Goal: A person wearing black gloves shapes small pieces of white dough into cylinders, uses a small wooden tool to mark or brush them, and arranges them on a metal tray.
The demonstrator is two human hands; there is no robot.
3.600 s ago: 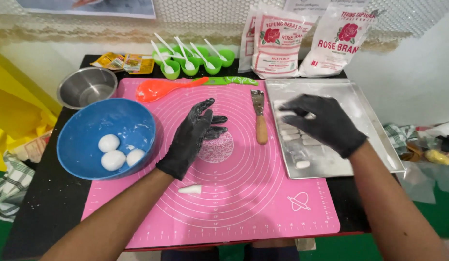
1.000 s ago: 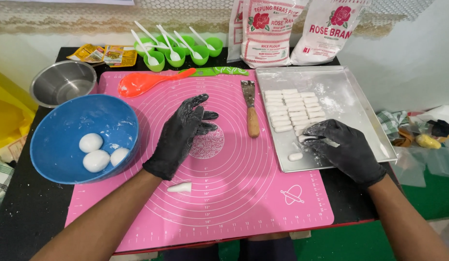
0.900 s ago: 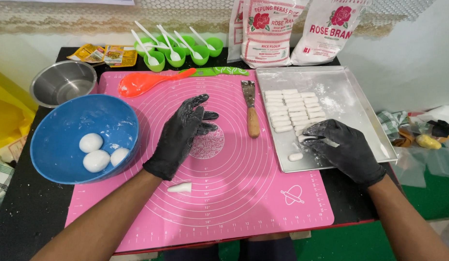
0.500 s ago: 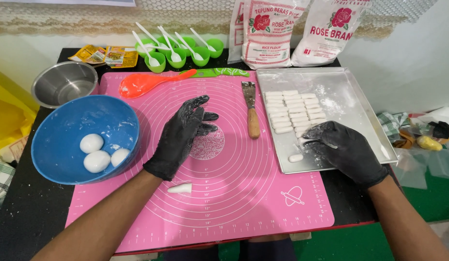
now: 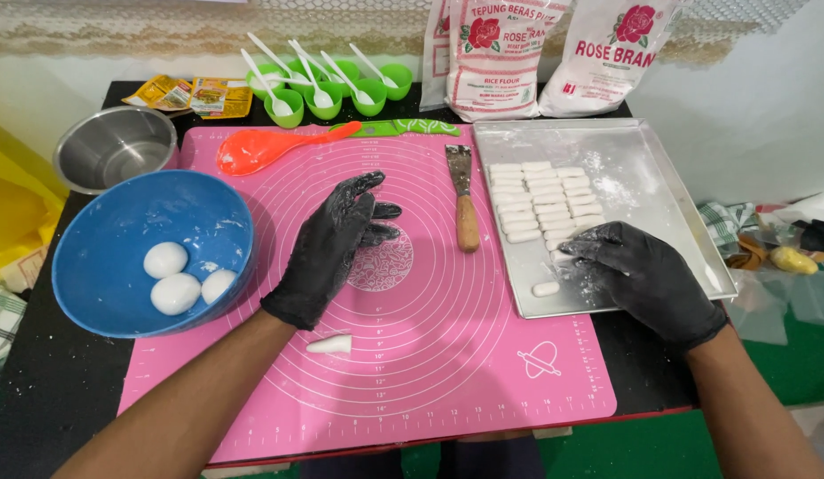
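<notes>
My left hand, in a black glove, lies flat with fingers apart on the pink silicone mat, holding nothing. A small white dough piece sits on the mat just below its wrist. My right hand, also gloved in black, is down on the floured metal tray. Its fingertips pinch a small dough piece at the near end of the rows of cut dough sticks. One loose dough stick lies just left of that hand.
A blue bowl with three dough balls stands left, a steel bowl behind it. A wooden-handled scraper, orange spoon and green knife lie on the mat. Green cups and flour bags stand at the back.
My right hand came down from the tray's far part to its near edge, then crept slightly toward the dough rows. My left hand has stayed flat on the mat.
</notes>
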